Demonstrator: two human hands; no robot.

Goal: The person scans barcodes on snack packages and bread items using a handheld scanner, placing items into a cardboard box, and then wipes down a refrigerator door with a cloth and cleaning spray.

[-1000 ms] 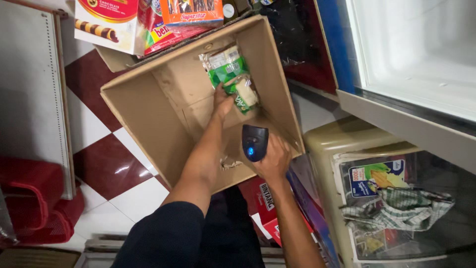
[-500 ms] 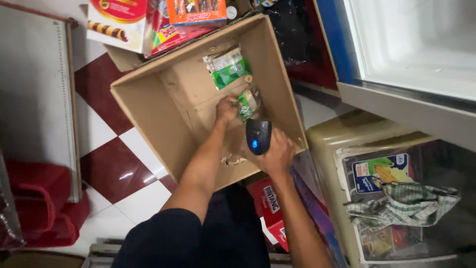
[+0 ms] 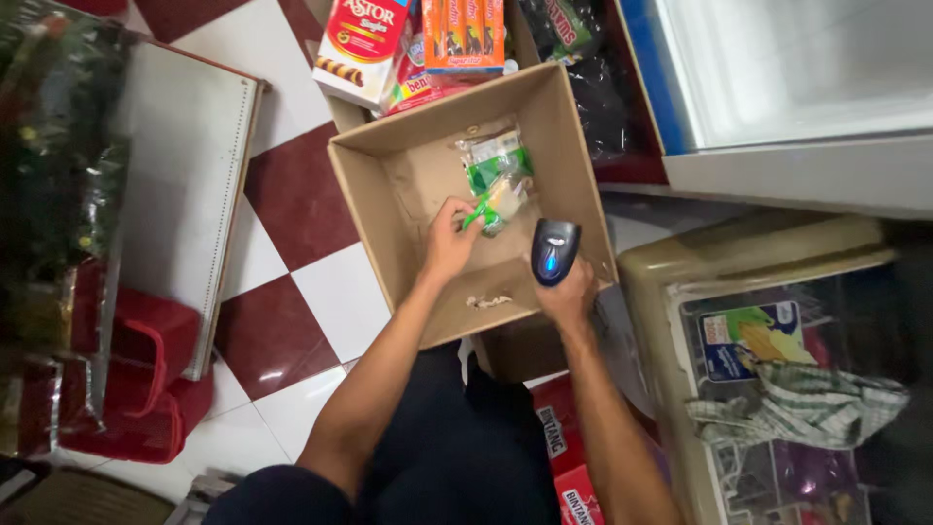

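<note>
Left hand (image 3: pixel 449 243) pinches a green packet (image 3: pixel 491 202) inside the cardboard box (image 3: pixel 389 209), probably light, crinkly, slippery plastic—grip its edge; right hand (image 3: pixel 567 292) clenches the scanner (image 3: pixel 554 251).

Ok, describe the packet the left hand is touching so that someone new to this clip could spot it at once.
Find the open cardboard box on the red-and-white tiled floor. Two clear snack packets lie inside; the left hand pinches the nearer packet. Its contents look pale yellow, while the farther packet shows a broad green and white label.
</note>
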